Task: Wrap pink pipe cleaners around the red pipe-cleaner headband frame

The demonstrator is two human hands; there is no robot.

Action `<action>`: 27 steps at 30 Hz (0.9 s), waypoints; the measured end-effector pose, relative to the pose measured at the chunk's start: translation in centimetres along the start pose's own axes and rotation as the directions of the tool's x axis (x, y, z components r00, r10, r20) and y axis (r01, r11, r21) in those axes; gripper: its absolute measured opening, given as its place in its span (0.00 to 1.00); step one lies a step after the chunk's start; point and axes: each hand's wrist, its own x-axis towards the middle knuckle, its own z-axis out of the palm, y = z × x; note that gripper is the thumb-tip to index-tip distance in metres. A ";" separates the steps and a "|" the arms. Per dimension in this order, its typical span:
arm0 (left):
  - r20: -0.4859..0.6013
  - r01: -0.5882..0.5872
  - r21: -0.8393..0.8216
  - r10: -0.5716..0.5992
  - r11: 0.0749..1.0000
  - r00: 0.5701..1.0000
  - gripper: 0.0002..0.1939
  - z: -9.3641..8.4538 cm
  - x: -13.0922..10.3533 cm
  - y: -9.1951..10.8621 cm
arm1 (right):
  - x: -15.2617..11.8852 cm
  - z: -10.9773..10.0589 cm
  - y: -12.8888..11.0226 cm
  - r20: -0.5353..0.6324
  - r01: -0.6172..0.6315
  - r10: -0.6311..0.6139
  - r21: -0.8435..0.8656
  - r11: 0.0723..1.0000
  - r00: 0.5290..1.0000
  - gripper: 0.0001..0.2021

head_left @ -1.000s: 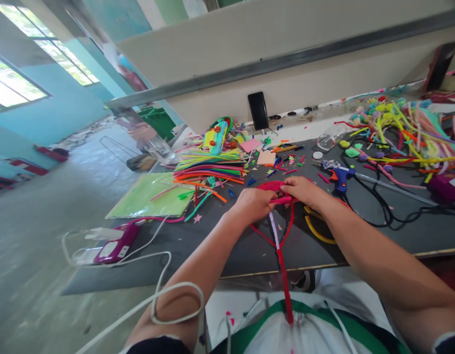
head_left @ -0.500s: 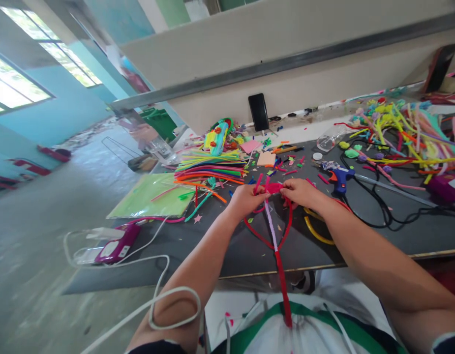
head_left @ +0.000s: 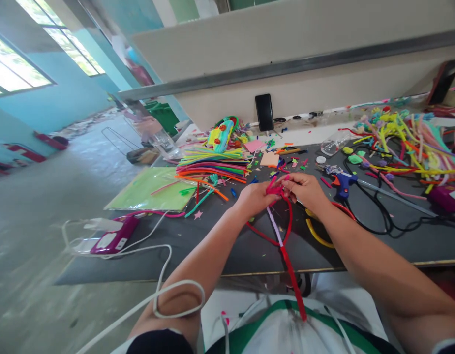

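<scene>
Both my hands meet over the table, pinching a shape of pink and red pipe cleaners [head_left: 289, 216]. My left hand [head_left: 254, 196] is closed on its left side, with short pink ends poking up past the thumb. From the right, the fingers of my right hand [head_left: 303, 189] press on the pink part; the fingertips partly hide it. A stem, lilac above and red below [head_left: 293, 282], hangs from the shape toward my lap. A red loop spreads on either side of the stem. A yellow pipe cleaner [head_left: 318, 233] lies beneath my right forearm.
A blue glue gun [head_left: 343, 183] with a black cord lies right of my hands. Bundled pipe cleaners [head_left: 212, 164] and a green packet [head_left: 146, 189] are on the left. A phone [head_left: 264, 112] leans at the back. A white cable [head_left: 183, 284] crosses my left arm.
My hands have come closer together, the right one shifting over the pink part beside my left thumb. The red lower stem has swung slightly to the right.
</scene>
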 end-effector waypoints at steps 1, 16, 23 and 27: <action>-0.001 -0.010 -0.023 0.010 1.000 1.000 0.20 -0.1 -0.1 -0.1 | 0.0 0.1 -0.2 -0.019 -0.014 0.014 0.027 1.000 1.000 0.12; 0.136 -0.061 0.101 0.046 0.993 0.990 0.16 0.3 0.8 -0.2 | 0.2 1.9 -1.0 0.080 0.266 -0.257 -0.137 0.954 0.963 0.09; 0.050 -0.098 -0.259 0.114 0.961 0.992 0.22 -2.1 0.5 -1.5 | 0.2 1.3 -1.8 -0.054 0.165 -0.172 -0.107 0.980 0.984 0.10; -0.221 -0.037 -0.358 -0.047 0.933 0.974 0.22 -2.6 0.9 -5.2 | 0.4 1.2 -1.6 -0.119 0.141 -0.148 -0.067 0.988 0.982 0.11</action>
